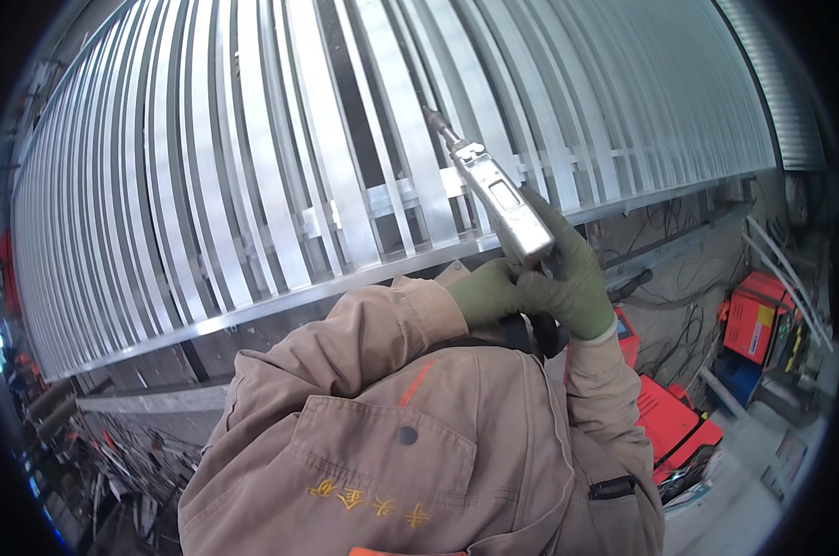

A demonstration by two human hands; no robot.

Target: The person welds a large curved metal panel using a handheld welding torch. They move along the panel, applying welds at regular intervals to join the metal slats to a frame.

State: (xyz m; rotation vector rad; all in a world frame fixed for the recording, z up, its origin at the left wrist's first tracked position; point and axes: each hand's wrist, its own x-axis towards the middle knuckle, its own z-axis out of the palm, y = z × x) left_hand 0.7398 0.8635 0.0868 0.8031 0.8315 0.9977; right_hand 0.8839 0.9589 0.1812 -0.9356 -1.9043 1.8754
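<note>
A silver, boxy hand-held welding gun [504, 197] with a narrow dark nozzle is tilted up and to the left over a large metal panel of many parallel silver slats [299, 227]. My right hand [575, 283], in a green glove, is wrapped round the gun's rear end and grip. Up against it, my left hand [486, 292], also gloved in green, is closed at the lower part of the gun, its fingers partly hidden. The nozzle tip lies over the slats; whether it touches one cannot be seen.
The panel's near rail [373, 274] runs in front of my body. To the right are a red machine [753, 320], another red case [674, 426] and loose cables [683, 347]. Scrap metal strips [146, 463] lie in a heap at the lower left.
</note>
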